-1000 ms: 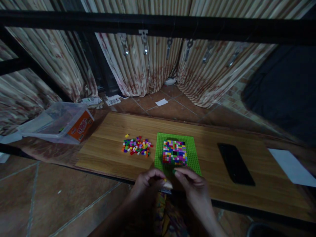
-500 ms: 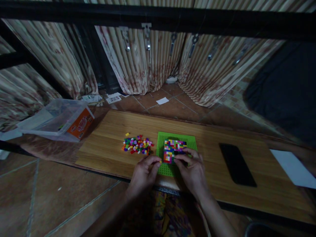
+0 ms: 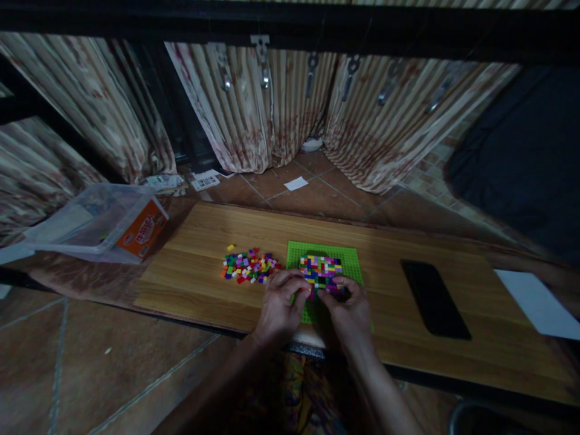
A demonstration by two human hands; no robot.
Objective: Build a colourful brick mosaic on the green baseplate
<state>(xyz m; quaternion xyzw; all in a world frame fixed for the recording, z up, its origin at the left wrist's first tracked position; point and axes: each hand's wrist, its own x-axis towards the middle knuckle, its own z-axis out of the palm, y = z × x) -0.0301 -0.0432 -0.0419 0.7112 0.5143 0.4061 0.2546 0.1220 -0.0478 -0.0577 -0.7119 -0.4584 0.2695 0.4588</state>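
A block of small multicoloured toy bricks (image 3: 319, 266) sits on a green studded baseplate (image 3: 353, 257). My left hand (image 3: 281, 302) is closed in a pinch at the block's near left corner. A small orange-yellow bit shows at its fingertips, apparently a toy brick, mostly covered. On the near right side, my right hand (image 3: 351, 311) has thumb and fingers closed on the edge of the block. Both hands hide part of the block's near rows. Left of the baseplate lies a pile of loose toy bricks (image 3: 247, 266), with one yellow brick (image 3: 231, 248) apart from it.
The wooden board (image 3: 190, 272) carries a black phone-like slab (image 3: 435, 299) on the right. Beyond it lies white paper (image 3: 539, 302). A clear plastic box (image 3: 97, 223) with an orange label stands at the left. Curtains (image 3: 290, 121) hang behind.
My left hand has moved right, from beside the block to its near left corner. My right hand has shifted slightly and stays at the near right edge.
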